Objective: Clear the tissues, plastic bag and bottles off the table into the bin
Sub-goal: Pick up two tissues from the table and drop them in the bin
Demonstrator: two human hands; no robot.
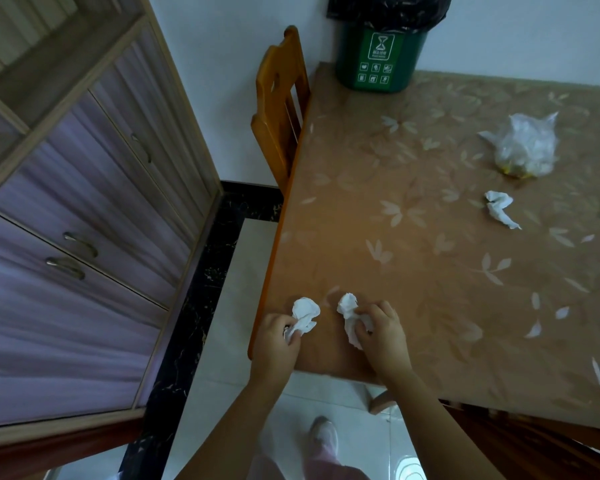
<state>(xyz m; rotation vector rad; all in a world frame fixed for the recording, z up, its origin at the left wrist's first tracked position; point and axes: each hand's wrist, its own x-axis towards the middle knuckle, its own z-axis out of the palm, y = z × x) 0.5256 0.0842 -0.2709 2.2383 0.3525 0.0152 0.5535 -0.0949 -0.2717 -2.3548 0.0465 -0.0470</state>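
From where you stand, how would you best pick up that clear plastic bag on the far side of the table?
Probably by the twisted tail on the plastic bag, which sticks out sideways toward the bin. Come from above: the bag slumps in a soft heap on the table with no rim or handle. Both hands, left and right, hold tissues now.

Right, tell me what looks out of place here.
The green bin stands on the table itself, at its far corner, not on the floor. No bottles show, though the task names them.
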